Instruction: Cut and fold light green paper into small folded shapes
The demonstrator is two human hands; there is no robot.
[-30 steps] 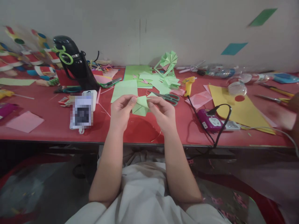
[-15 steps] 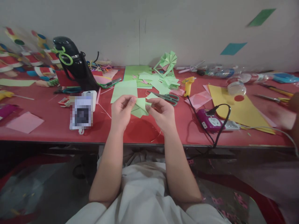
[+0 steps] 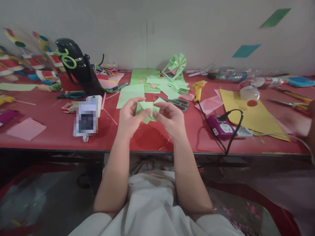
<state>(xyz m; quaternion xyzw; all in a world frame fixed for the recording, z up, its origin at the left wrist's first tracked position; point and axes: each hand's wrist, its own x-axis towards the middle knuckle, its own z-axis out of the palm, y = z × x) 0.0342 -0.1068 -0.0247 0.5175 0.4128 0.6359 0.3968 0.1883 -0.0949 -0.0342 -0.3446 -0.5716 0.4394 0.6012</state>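
Between my two hands is a folded piece of light green paper [image 3: 145, 107], held just above the red table. My left hand [image 3: 130, 114] grips its left side, with the thumb pressed flat on the front face. My right hand [image 3: 171, 116] pinches the right edge between thumb and fingers. Right behind the paper lie a green paper sheet [image 3: 130, 96] and scissors with grey-green handles [image 3: 180, 104]. Farther back, a folded green paper wheel on legs [image 3: 177, 64] stands among green scraps [image 3: 168, 88].
A phone [image 3: 86, 118] and black bottle [image 3: 78, 65] are at left. To the right are a yellow glue gun [image 3: 198, 90], a purple power adapter [image 3: 221, 127] with cables, yellow paper [image 3: 248, 113] and plastic bottles [image 3: 248, 91]. Another person's blurred hand [image 3: 299, 123] shows at far right.
My left thumb has moved right and down across the front of the folded paper. The paper's flap now lies flatter and its front faces me more. My right hand has barely moved.
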